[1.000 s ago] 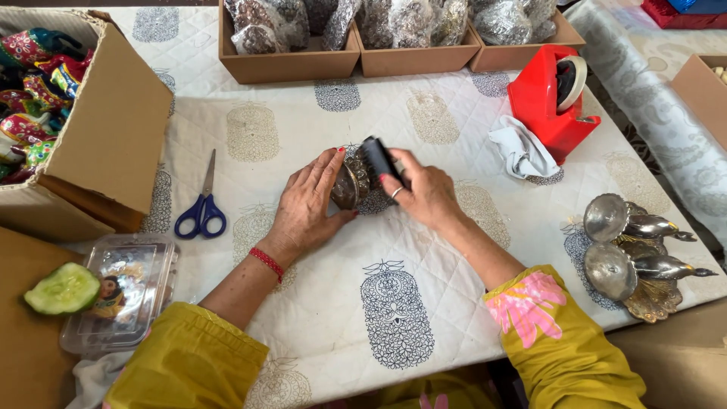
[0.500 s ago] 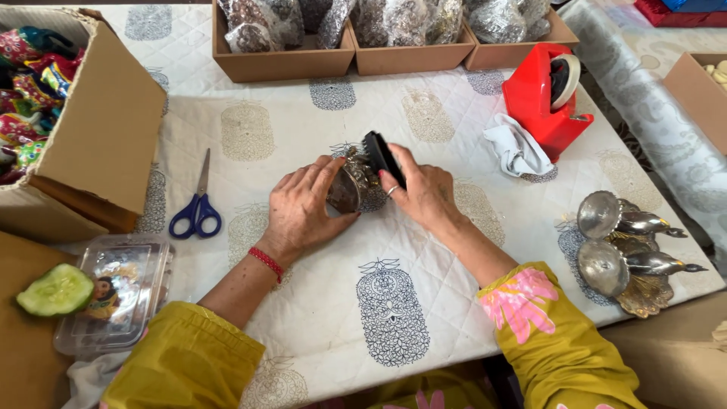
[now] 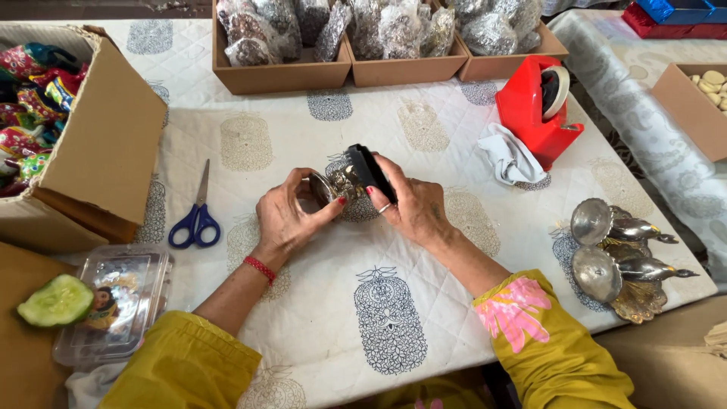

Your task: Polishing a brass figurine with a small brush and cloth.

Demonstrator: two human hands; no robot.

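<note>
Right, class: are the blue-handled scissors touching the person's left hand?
Apart. The head view shows the scissors lying on the cloth, with a plain strip of bare quilted cloth between them and the left hand.

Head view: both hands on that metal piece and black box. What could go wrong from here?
1. The shiny metal piece is pinched by fingertips of the left hand only; it might slip onto the table.
2. The right hand tilts the black box, which could tip off.
3. The scissors lie near the left forearm and could get knocked.
</note>
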